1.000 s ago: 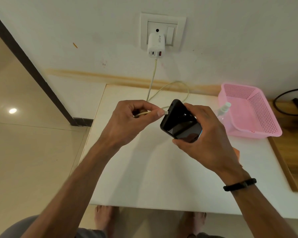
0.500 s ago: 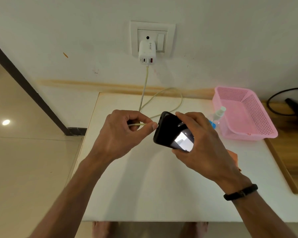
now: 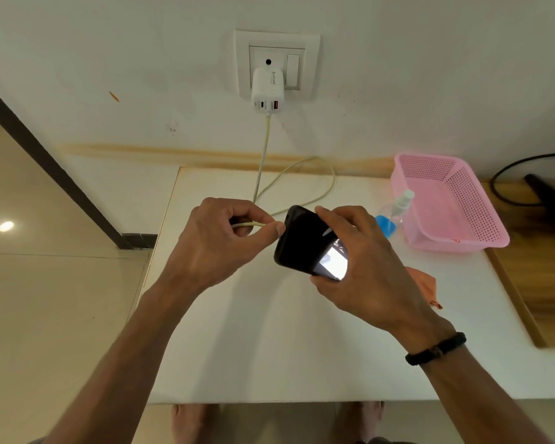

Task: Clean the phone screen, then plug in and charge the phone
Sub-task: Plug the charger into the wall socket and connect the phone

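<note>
A black phone (image 3: 303,241) is held above the white table (image 3: 269,341), gripped along its edges by my right hand (image 3: 362,261). Its dark screen faces up and reflects a bright patch. My left hand (image 3: 218,245) pinches the end of a pale yellow charging cable (image 3: 263,155) right against the phone's left end; the plug tip is hidden by my fingers. The cable loops back on the table and rises to a white charger (image 3: 267,89) seated in the wall socket (image 3: 277,64).
A pink perforated basket (image 3: 481,232) stands at the table's right, with a small spray bottle (image 3: 394,209) of blue liquid beside it. An orange cloth (image 3: 425,288) lies behind my right hand. A black cord (image 3: 510,168) and a wooden surface (image 3: 548,283) lie at the far right.
The plug end in my left hand has closed the small gap to the phone's left end. The phone tilted flatter, and its screen now reflects light.
</note>
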`<state>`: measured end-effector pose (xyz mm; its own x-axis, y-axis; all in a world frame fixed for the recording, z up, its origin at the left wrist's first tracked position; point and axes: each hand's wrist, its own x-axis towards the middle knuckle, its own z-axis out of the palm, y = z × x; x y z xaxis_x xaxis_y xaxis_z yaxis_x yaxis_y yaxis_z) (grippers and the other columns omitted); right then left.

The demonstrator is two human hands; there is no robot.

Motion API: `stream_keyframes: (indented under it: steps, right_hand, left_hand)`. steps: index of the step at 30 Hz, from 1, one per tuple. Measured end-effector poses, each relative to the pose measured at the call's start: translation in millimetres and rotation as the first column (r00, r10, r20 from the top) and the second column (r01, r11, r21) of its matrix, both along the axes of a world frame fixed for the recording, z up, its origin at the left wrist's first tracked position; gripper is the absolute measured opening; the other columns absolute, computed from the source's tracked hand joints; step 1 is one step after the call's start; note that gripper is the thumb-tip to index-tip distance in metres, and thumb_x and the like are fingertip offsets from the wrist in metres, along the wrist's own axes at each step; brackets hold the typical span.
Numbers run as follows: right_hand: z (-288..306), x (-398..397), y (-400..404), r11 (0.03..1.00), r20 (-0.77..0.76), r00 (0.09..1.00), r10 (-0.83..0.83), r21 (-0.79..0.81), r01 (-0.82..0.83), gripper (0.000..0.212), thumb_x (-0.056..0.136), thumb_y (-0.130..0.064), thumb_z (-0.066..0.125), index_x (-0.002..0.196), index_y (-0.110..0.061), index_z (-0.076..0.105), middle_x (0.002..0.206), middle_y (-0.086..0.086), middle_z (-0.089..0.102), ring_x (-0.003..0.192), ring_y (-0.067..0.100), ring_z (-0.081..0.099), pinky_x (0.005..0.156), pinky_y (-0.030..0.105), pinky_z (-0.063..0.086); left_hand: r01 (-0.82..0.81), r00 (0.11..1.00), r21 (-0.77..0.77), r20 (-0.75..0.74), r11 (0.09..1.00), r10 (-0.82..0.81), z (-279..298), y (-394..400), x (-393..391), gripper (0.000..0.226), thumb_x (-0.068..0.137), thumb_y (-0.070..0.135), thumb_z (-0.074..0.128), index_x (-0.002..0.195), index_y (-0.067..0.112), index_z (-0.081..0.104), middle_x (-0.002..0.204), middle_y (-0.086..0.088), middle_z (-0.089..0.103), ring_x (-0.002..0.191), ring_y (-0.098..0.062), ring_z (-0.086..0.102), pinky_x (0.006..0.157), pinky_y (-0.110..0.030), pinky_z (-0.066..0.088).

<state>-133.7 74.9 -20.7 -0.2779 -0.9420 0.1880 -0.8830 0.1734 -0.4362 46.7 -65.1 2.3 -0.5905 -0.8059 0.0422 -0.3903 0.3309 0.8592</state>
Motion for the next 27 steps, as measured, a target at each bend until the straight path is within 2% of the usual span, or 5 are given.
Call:
stream_keyframes:
  steps: [14,17,21,24,27]
  right_hand:
    - [4.5,5.0,-0.2,0.998,0.009,1.000,-0.006,0.059,0.006,0.095,0.073,-0.027,0.088,0.153,-0.020,0.037,0.139,-0.001,0.040,0.126,0.017,0.043,0.102,0.031,0.050]
    - [4.8,5.6,0.6,0.998,0.005,1.000,-0.005,0.067,0.005,0.096,0.073,-0.027,0.088,0.153,-0.021,0.036,0.139,-0.001,0.040,0.126,0.016,0.042,0.101,0.029,0.048]
    - [3.7,6.1,1.7,0.997,-0.009,1.000,0.001,0.072,0.000,0.095,0.073,-0.028,0.088,0.153,-0.022,0.037,0.138,-0.003,0.040,0.124,0.014,0.040,0.098,0.026,0.046]
    - [2.3,5.4,2.1,0.997,-0.023,1.000,-0.010,0.071,0.012,0.095,0.073,-0.031,0.087,0.152,-0.024,0.036,0.137,-0.005,0.040,0.123,0.013,0.040,0.096,0.025,0.046]
    - [2.0,4.7,1.8,0.997,-0.017,0.999,-0.036,0.074,0.037,0.095,0.072,-0.034,0.087,0.152,-0.024,0.037,0.137,-0.004,0.040,0.124,0.013,0.041,0.095,0.023,0.043]
  left_hand:
    - [-0.007,0.999,0.047,0.047,0.999,0.004,-1.8,-1.6,1.3,0.018,0.082,0.045,0.078,0.073,0.029,0.076,0.052,0.003,0.042,0.047,-0.009,0.032,0.050,-0.025,0.032]
    - [-0.008,0.997,0.056,0.073,0.998,0.003,-0.6,-0.8,0.9,0.019,0.083,0.045,0.077,0.073,0.028,0.076,0.053,0.008,0.051,0.045,-0.005,0.038,0.049,-0.018,0.034]
    - [-0.016,0.995,0.098,0.102,0.995,0.006,-1.0,-0.9,1.8,0.019,0.084,0.045,0.077,0.075,0.028,0.077,0.068,0.010,0.070,0.051,0.002,0.053,0.053,-0.014,0.039]
    - [-0.024,0.996,0.134,0.090,0.991,0.012,-0.9,0.5,0.7,0.019,0.085,0.043,0.076,0.076,0.027,0.078,0.065,0.015,0.069,0.049,0.004,0.054,0.047,-0.006,0.036]
    - [-0.035,0.998,0.163,0.051,0.986,0.027,-1.8,2.6,-1.2,0.021,0.086,0.044,0.075,0.075,0.025,0.078,0.066,0.010,0.071,0.050,-0.006,0.054,0.052,-0.015,0.042]
